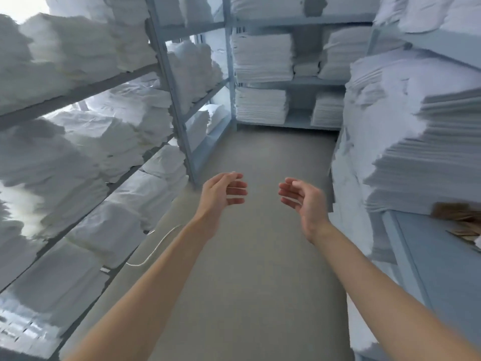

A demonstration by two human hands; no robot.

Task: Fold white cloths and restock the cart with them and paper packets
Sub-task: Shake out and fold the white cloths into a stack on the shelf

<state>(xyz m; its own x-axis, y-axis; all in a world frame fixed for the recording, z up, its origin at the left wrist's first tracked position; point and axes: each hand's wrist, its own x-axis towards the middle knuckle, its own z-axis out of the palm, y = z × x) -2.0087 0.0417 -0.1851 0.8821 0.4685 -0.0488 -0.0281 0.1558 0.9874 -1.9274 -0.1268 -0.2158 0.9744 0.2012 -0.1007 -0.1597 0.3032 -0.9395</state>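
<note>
White cloths (263, 57) sit in folded stacks on the back shelves (291, 82), well ahead of both hands and untouched. More stacks fill the left rack (171, 100) and the right shelf (416, 131), flanking the hands on either side. Left hand (221, 194) and right hand (303, 204) are raised over the grey floor (260, 256), palms turned toward each other, fingers loosely curved, holding nothing. A gap separates the two hands. The aisle between the racks is narrow; the floor runs straight to the back shelves. A thin white cord (156, 246) lies on the floor beside the left rack. Brown paper packets (460, 220) lie on a blue surface (437, 256) at far right, near the right forearm.
</note>
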